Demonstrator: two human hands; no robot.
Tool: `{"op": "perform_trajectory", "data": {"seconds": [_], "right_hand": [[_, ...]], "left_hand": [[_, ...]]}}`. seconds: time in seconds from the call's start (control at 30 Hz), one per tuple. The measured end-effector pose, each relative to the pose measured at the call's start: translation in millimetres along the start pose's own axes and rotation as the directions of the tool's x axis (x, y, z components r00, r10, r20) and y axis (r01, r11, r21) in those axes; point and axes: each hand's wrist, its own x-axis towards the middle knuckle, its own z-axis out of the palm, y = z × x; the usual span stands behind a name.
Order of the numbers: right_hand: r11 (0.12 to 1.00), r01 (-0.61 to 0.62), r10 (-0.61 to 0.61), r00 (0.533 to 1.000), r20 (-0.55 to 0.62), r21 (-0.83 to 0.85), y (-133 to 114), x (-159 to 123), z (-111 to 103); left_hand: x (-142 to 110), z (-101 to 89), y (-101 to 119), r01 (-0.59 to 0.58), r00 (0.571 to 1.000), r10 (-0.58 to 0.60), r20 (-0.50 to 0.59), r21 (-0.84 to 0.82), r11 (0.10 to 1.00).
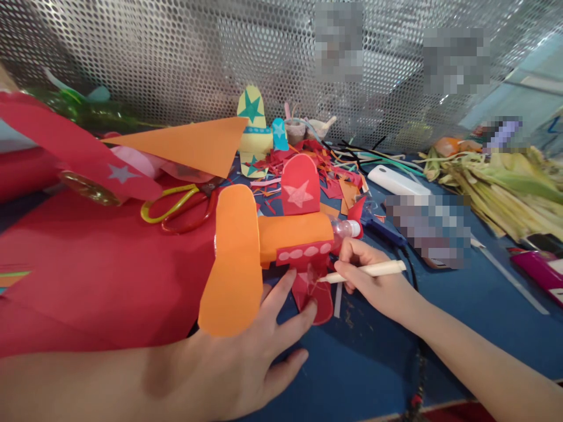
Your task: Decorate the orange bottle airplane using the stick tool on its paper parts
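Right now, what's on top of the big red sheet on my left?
Yellow and red scissor handles lie on the red sheet; a starred red strip, an orange piece and your left forearm overlap its edges, hiding those parts.

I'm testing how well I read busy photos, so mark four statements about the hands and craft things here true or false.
1. The right hand holds a pale pen. True.
2. Both handles of the scissors are blue. False: one is yellow, the other red.
3. Fingers of the left hand touch the nearer red wing. True.
4. The bottle has a green cap. False: it is white.
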Motion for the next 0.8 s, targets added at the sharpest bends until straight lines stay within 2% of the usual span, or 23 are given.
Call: {"op": "perform_trajectory", "data": {"seconds": [0.13, 0.33, 0.57, 0.8], "right_hand": [[1.000, 0.007, -0.008, 1.000, -0.005, -0.020, 0.1, -1.0, -0.6], [1.000, 0.012, -0.012, 1.000, 0.008, 0.005, -2.1, -0.6, -0.1], [1.000, 0.018, -0.018, 1.000, 0.005, 0.011, -3.0, 0.6, 1.1], [0.999, 0.048, -0.048, 0.999, 0.018, 0.003, -2.3, 0.0, 0.6]], "left_hand": [[-2.6, 4.6, -1.0, 0.008, 1.000, -0.008, 0.013, -0.006, 1.000], [1.4, -1.1, 0.3, -0.016, 1.000, 0.016, 0.023, -0.005, 1.000], [-2.3, 5.0, -0.3, -0.012, 1.000, 0.012, -0.002, -0.016, 1.000], [-0.6, 2.5, -0.5, -0.008, 1.000, 0.008, -0.005, 0.011, 1.000]]}}
